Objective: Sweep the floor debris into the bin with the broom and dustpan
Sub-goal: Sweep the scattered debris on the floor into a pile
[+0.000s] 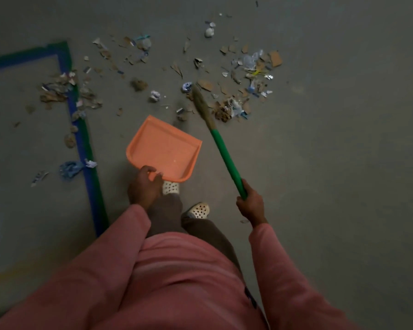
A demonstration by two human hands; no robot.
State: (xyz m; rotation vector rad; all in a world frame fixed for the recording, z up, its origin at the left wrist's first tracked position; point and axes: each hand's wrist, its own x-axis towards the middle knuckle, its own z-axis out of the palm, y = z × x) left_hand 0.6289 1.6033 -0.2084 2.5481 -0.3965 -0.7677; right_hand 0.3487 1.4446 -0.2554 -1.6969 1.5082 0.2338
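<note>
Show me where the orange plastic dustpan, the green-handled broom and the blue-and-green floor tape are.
orange plastic dustpan [163, 148]: head view, flat inside of the pan.
green-handled broom [228, 160]: head view, middle of the green handle.
blue-and-green floor tape [84, 148]: head view, long strip left of the dustpan.

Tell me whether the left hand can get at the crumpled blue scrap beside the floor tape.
Probably not yet: the left hand grips the orange plastic dustpan. The crumpled blue scrap lies uncovered to its left, so freeing the fingers should do.
</note>
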